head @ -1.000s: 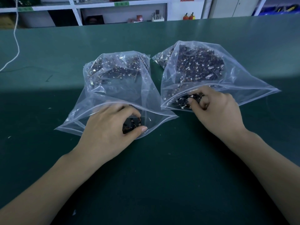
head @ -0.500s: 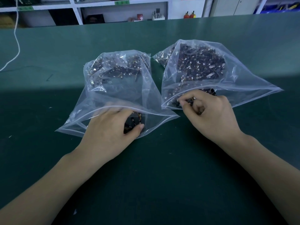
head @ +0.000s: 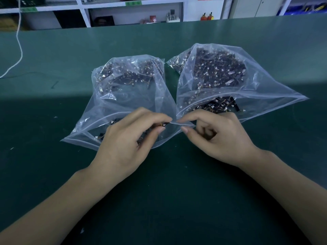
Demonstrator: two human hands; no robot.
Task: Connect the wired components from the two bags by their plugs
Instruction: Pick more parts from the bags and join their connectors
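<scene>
Left hand (head: 127, 138) pinching dark wired component (head: 163, 124) at left bag (head: 123, 103) mouth; right hand (head: 217, 138) fingers curled beside it, contents unclear.

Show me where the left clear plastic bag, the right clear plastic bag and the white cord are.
left clear plastic bag (head: 123, 96): head view, upper wall.
right clear plastic bag (head: 265, 89): head view, right wall.
white cord (head: 19, 50): head view, hanging stretch.

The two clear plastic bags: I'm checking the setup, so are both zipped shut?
No, the two clear plastic bags gape open toward the person, with dark wired components at one mouth.
</scene>
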